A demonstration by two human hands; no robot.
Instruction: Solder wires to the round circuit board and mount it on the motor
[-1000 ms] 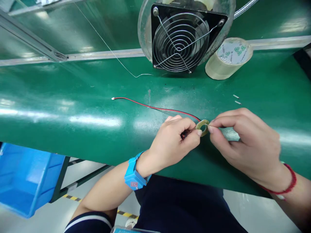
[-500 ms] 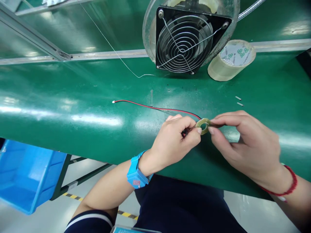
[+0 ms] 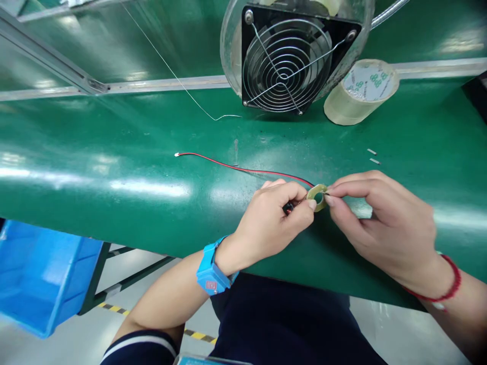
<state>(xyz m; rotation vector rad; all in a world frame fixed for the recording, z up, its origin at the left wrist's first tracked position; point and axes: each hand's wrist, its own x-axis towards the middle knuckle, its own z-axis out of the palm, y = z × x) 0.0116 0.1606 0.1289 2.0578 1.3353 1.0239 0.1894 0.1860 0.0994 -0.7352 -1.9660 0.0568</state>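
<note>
Both hands meet over the near edge of the glossy green table (image 3: 114, 167). The left hand (image 3: 272, 223) pinches a small, flat, yellowish ring with a round hole (image 3: 317, 197) between thumb and forefinger, its other fingers curled over a dark bundle that cannot be made out clearly. The right hand (image 3: 384, 223) closes thumb and forefinger on the opposite rim of the same ring, so the ring sits just above the table surface, held from both sides, with the two fingertip grips almost touching.

A thin red-and-black twin wire (image 3: 236, 167) runs out from the left hand's grip and lies on the table, trailing away to the left and ending in a tiny white connector (image 3: 176, 154). The left wrist wears a bright blue strap with a small red-marked plate (image 3: 211, 276); the right wrist wears a thin red cord bracelet (image 3: 447, 289).

Beyond the grip stands a black square fan with a round wire guard (image 3: 287, 63), set in a clear round housing. To its right, beyond the right hand, a roll of clear packing tape (image 3: 359, 91) lies tilted. Two tiny pale slivers (image 3: 373, 156) lie just beyond the right hand. A fine white wire (image 3: 182, 91) curves across the table left of the fan. Below the table's edge on the far left sits a blue plastic bin (image 3: 41, 279).
</note>
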